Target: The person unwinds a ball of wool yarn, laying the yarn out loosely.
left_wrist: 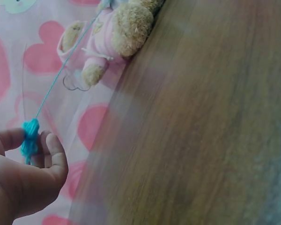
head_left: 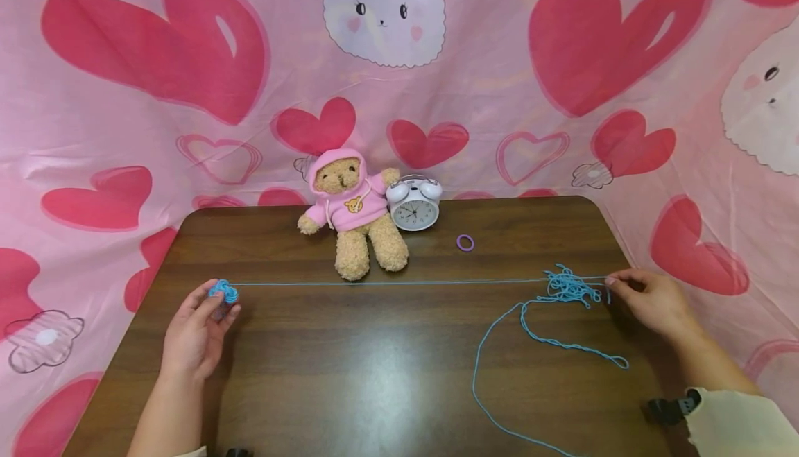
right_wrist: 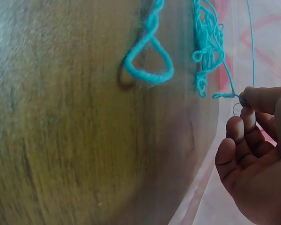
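Observation:
My left hand (head_left: 195, 335) grips a small wound ball of blue yarn (head_left: 225, 292) at the table's left side. From the ball a taut strand (head_left: 387, 283) runs straight across to my right hand (head_left: 652, 301), which pinches it between thumb and forefinger near the right edge. In the right wrist view the other fingers (right_wrist: 234, 126) are loosely bent. Just left of the right hand lies a loose tangle of the same yarn (head_left: 569, 286). A twisted length with a looped end (head_left: 618, 361) and a long curving strand (head_left: 476, 374) trail from that tangle toward the front.
A teddy bear in a pink hoodie (head_left: 356, 200) sits at the back, beside a white alarm clock (head_left: 415, 207). A purple ring (head_left: 465, 243) lies right of the clock. Pink heart-patterned cloth (head_left: 487, 96) hangs around the brown wooden table (head_left: 349, 374).

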